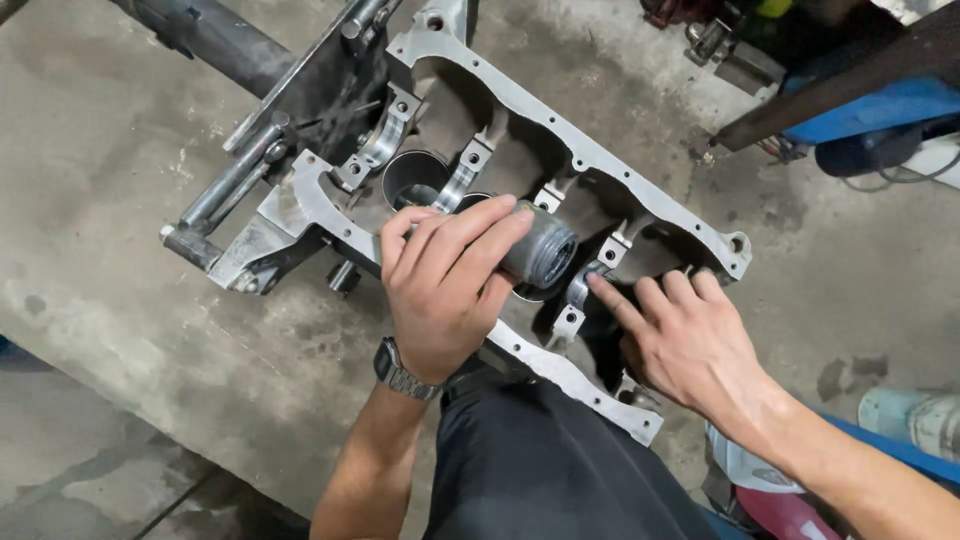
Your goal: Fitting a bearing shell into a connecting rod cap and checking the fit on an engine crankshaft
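Below, two hands, one grey piston, seemingly, one engine block.

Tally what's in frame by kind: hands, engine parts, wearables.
Hands: 2, left hand and right hand
Engine block: 1
Grey cylinder held in the left hand: 1
Wristwatch: 1
Total: 5

I see a stained grey concrete floor spreading across the scene, marked with dark oil patches and pale scuffs. At the far right a dark slanting beam crosses above a blue panel. A seam in the floor runs near the left corner. Light falls even and dull.
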